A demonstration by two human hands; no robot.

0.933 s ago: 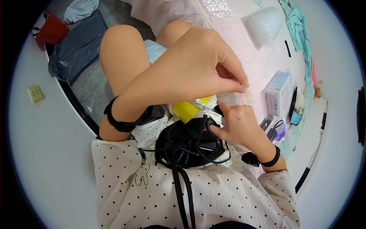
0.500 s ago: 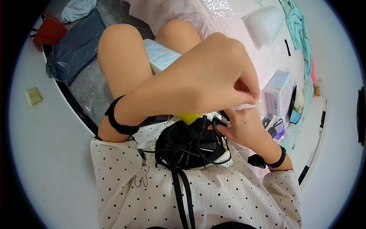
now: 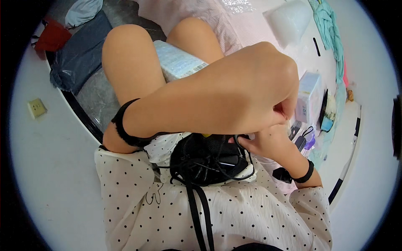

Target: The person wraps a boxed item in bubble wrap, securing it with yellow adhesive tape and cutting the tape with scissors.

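Observation:
My left arm crosses the view, and my left hand [image 3: 278, 90] hangs over the right one with its fingers pinched together. What the pinch holds is hidden. Below it, my right hand [image 3: 268, 144] is curled, its fingertips beside a black pouch with cords [image 3: 201, 157] in my lap. Whatever the right hand grips is covered by the left arm. A sliver of something yellow [image 3: 205, 134] peeks out under that arm. Between my thighs lies a light blue and white plastic-wrapped pack [image 3: 176, 60].
On the right stand a pale box [image 3: 308, 96], a black key-like fob with a cord [image 3: 300, 143] and a purple item [image 3: 310, 144]. Farther back are a translucent white roll [image 3: 289, 23] and teal cloth [image 3: 326, 25]. A dark plastic parcel [image 3: 81, 54] lies at the left.
My left hand has moved right and down over my right hand, and its forearm now covers most of the yellow thing. The right hand has barely moved.

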